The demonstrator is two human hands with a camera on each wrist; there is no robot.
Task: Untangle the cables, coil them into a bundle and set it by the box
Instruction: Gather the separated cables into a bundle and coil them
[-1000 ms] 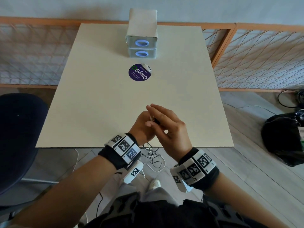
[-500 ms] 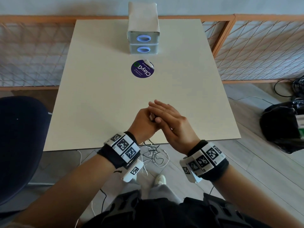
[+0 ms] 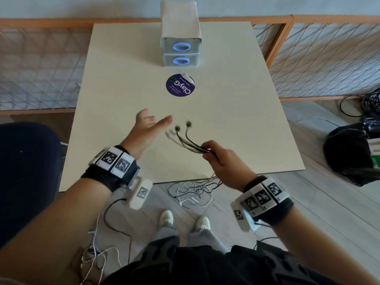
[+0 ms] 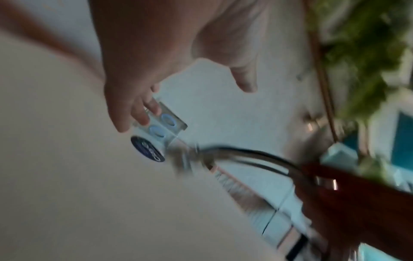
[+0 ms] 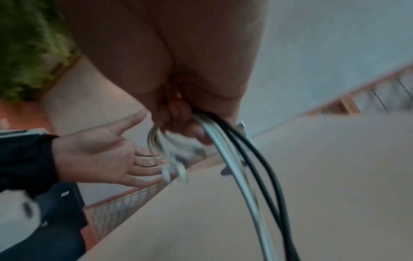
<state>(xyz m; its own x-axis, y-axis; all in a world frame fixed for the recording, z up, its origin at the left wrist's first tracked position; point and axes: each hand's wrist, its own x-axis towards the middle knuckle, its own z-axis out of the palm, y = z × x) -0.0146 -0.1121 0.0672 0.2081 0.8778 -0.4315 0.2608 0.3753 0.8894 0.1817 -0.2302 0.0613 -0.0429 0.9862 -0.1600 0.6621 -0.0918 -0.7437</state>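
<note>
My right hand [image 3: 213, 154] grips a bunch of black and white cables [image 3: 186, 139] above the table's near half. Their plug ends [image 3: 183, 126] stick out to the left, toward my left hand. The cables [image 5: 241, 159] run under my right thumb and hang down; a tangled rest [image 3: 193, 192] lies on the floor below the table edge. My left hand [image 3: 148, 127] hovers flat and spread beside the plugs, holding nothing; its palm [image 5: 96, 151] faces the cables. The grey box [image 3: 181, 45] with two blue rings stands at the table's far edge.
A round purple sticker [image 3: 180, 84] lies in front of the box. The cream table [image 3: 115, 112] is fenced by a wooden-framed net [image 3: 320, 58]. A dark chair [image 3: 24, 171] is at left, a black bag [image 3: 353, 153] on the floor at right.
My hands were pressed together near the table's front edge. Now they have parted: the right one holds the cable bunch out with the plug ends showing, the left has let go and spread.
</note>
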